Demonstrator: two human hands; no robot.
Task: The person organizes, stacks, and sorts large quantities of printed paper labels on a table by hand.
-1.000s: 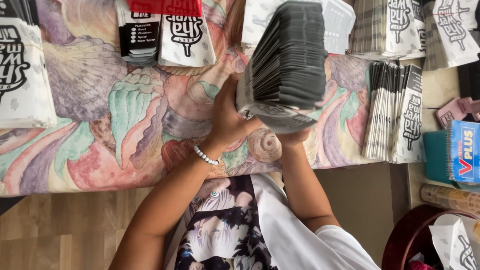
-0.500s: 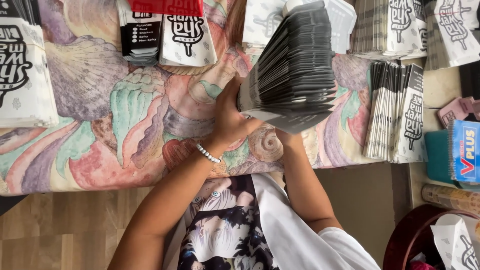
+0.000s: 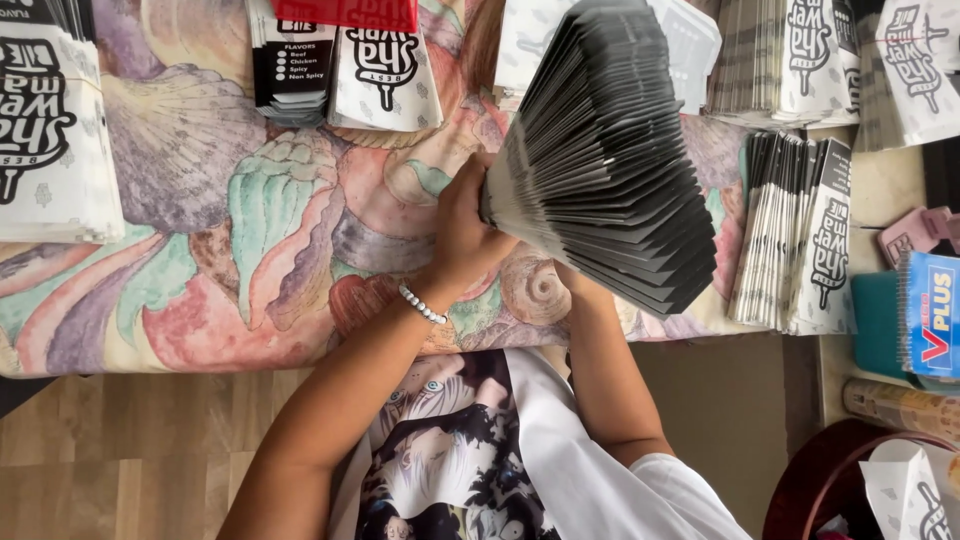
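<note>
I hold a thick stack of flat paper bags with dark grey edges, fanned out above the table. My left hand, with a white bead bracelet on the wrist, grips the stack's narrow end. My right hand is hidden under the stack; only its forearm shows, reaching up beneath the fan. The stack hovers over a tablecloth printed with pastel seashells.
Piles of white printed paper bags lie at the left, top middle, top right and right. A black-and-white pile sits at top. A blue spiral notebook and a dark red bin stand at right.
The stack has swung to the right and spread into a wider fan, with its free end tipped further down to the right. My left hand keeps its grip at the narrow end.
</note>
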